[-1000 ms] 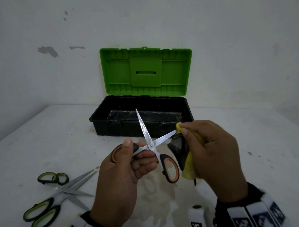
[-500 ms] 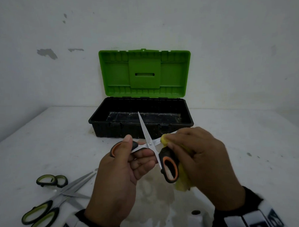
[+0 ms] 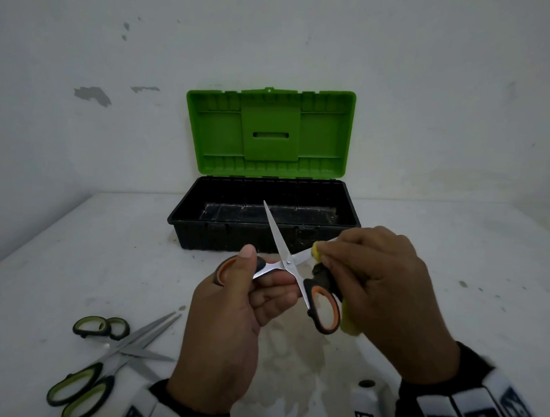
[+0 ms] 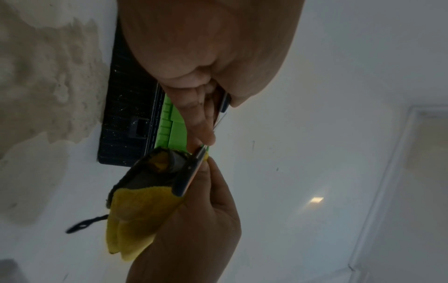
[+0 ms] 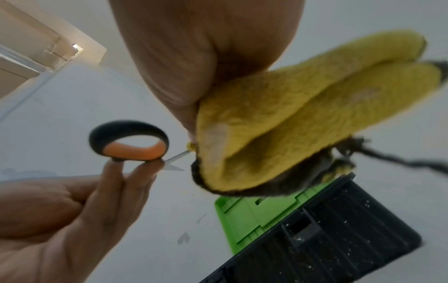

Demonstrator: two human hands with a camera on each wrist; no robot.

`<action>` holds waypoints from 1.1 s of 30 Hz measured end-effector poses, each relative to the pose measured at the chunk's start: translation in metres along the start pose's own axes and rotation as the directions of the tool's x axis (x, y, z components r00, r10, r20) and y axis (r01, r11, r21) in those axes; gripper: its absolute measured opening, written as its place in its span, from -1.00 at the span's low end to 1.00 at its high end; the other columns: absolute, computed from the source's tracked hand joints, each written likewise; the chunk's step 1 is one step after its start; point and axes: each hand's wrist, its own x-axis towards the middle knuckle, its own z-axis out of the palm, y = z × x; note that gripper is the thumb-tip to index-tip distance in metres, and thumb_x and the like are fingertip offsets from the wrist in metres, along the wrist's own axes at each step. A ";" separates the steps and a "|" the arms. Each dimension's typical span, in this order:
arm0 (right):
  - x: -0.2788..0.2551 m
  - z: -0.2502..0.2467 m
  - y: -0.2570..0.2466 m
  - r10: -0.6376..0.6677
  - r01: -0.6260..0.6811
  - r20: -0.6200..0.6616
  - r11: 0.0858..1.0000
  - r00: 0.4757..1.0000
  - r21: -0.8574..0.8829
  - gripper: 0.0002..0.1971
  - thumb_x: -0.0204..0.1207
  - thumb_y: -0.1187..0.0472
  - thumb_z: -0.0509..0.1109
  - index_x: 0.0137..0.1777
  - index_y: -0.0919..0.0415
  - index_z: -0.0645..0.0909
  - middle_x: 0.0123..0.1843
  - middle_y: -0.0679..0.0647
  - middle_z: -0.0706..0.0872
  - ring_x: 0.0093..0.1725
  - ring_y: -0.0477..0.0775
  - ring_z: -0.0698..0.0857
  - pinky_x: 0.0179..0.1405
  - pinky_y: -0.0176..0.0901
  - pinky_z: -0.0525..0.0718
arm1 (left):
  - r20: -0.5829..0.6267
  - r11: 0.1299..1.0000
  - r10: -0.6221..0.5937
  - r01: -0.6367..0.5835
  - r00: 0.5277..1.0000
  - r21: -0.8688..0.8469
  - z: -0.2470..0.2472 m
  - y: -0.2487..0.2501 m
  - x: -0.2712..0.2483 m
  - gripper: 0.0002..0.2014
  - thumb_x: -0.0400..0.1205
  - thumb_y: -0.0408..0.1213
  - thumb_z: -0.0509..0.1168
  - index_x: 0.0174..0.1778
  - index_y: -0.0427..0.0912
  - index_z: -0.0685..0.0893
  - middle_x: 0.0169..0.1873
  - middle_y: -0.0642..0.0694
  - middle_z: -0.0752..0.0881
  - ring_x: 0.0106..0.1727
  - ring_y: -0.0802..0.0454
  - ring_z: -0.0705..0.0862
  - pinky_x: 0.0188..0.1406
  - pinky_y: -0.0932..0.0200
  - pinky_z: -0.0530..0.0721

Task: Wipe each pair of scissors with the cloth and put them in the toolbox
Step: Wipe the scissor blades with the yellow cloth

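My left hand [image 3: 264, 272] grips one orange-and-black handle of a pair of scissors [image 3: 287, 263] that is spread wide open, one blade pointing up over the toolbox [image 3: 205, 233]. My right hand [image 3: 327, 256] pinches a folded yellow cloth [image 3: 316, 253] round the other blade, which points right. In the right wrist view the cloth [image 5: 290, 124] hangs from my fingers, and the scissors' free handle loop [image 5: 128, 141] shows beside it. In the left wrist view the cloth [image 4: 135, 210] hangs below the scissors [image 4: 191, 172]. The black toolbox stands open with its green lid [image 3: 272, 132] upright.
Two pairs of green-handled scissors [image 3: 110, 354] lie crossed on the white table [image 3: 459, 263] at the front left. A brownish stain [image 3: 293, 359] marks the table below my hands. The toolbox stands against the back wall.
My right hand slid the cloth along the blade from near its tip towards the pivot, and it now sits a little way back out. My left hand kept its hold.
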 end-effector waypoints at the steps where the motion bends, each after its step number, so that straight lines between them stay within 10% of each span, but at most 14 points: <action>1: 0.000 0.002 -0.004 -0.027 0.027 0.018 1.000 0.999 0.005 -0.79 0.54 0.11 0.39 0.05 0.09 0.82 -0.07 -0.03 0.76 -0.07 -0.01 0.65 -0.06 0.01 0.56 | -0.003 1.000 0.003 -0.003 1.000 0.002 0.000 0.000 0.001 -0.69 0.66 -0.14 0.24 -0.19 -0.32 0.71 -0.38 -0.37 0.81 -0.42 -0.12 0.82 -0.51 0.18 0.77; 33: 0.007 0.008 -0.018 -0.008 0.001 0.127 0.998 0.992 0.060 -0.79 0.56 0.04 0.32 0.03 -0.05 0.79 -0.12 -0.16 0.69 -0.08 -0.13 0.57 -0.06 -0.07 0.52 | 0.084 0.980 0.128 -0.139 0.988 0.140 -0.016 -0.002 0.005 -0.66 0.47 -0.01 0.26 -0.32 -0.14 0.84 -0.38 -0.33 0.82 -0.33 -0.19 0.85 -0.39 0.13 0.80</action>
